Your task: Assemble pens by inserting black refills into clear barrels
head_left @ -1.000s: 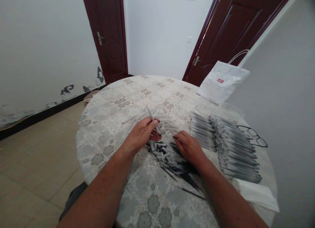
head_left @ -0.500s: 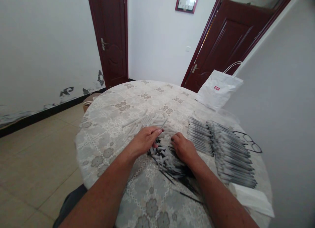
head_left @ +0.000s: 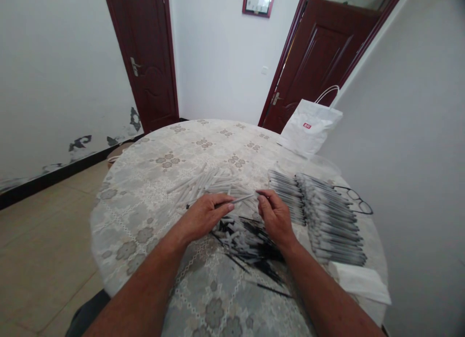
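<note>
A thin whitish pen barrel is pinched between the thumb and fingers of my left hand, pointing right. A small black end shows at that hand's left side. My right hand is closed, its thumb and forefinger meeting at the barrel's right tip; what they pinch there is too small to make out. Below and between the hands lies a heap of short white pen caps with thin black refills. Behind my left hand are loose white pen barrels in a scattered pile.
Right of my hands, pens lie side by side in a shorter row and a longer row. Eyeglasses rest beyond them. A white paper bag stands at the back right, and a white packet near the right edge of the round table.
My right hand has risen from the cap and refill heap to the barrel's tip. My left hand has turned the barrel from upward-slanting to nearly level. The view has shifted right.
</note>
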### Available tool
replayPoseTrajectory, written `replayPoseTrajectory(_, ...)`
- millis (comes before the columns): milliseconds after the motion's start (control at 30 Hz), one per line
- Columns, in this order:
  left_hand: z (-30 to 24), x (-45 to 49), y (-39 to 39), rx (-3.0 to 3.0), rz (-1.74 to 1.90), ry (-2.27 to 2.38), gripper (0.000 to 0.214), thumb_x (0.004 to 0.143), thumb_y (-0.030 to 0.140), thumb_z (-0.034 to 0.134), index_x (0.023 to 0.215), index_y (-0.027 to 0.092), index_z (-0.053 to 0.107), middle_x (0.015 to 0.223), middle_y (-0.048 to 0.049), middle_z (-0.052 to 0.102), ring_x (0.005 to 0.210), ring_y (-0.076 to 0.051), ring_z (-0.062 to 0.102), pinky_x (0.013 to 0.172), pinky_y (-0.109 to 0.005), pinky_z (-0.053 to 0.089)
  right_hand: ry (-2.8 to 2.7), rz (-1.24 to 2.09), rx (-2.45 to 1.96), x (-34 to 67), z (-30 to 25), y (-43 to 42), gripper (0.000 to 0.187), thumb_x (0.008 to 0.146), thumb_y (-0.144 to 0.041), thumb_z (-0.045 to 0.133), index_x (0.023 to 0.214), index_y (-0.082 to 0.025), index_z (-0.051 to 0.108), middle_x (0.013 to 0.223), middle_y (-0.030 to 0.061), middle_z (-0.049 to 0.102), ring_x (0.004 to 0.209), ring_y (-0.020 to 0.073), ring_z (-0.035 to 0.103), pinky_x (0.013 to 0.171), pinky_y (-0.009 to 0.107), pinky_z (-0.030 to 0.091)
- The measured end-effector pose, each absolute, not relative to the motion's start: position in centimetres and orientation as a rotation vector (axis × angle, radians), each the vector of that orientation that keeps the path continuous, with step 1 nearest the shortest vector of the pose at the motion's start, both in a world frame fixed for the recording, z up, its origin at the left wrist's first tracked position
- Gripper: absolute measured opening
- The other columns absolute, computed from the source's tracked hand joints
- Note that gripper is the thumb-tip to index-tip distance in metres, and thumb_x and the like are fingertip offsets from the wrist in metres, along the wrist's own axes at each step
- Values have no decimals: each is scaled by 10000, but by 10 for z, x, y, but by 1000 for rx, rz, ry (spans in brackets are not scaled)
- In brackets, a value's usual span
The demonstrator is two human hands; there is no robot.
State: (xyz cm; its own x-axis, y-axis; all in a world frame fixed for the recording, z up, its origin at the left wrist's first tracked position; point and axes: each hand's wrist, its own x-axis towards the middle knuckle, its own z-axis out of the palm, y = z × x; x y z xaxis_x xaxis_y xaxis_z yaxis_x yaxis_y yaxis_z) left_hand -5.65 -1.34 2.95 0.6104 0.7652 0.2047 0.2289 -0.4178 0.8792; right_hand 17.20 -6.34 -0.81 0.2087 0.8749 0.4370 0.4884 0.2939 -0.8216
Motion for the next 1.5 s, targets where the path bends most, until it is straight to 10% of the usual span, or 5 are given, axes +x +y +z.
replayPoseTrajectory(800,22,-56,-12,1996,800,891,321,905,369,558,1137,241,740,1037,-38,731,987,-214,651,906,-302,467,-1498,317,-1249,177,2,-69,175,944,-278,517,1056,-241,645,1115,71,573,888,173,586,755,311,497)
replayPoseTrajectory(1033,25,-56,-12,2027,769,902,300,897,359,564,1086,215,747,1002,-41,728,947,-206,640,872,-296,458,-1670,289,-1221,173,6,-71,194,956,-263,511,1073,-244,666,1048,70,598,958,190,586,836,335,485)
replayPoseTrajectory(1500,25,-53,-15,2218,732,833,315,951,378,481,921,196,736,814,-32,663,781,-167,595,724,-256,416,-1440,915,-1310,183,9,-67,280,879,-411,613,997,-169,689,651,-11,629,513,109,549,511,234,445)
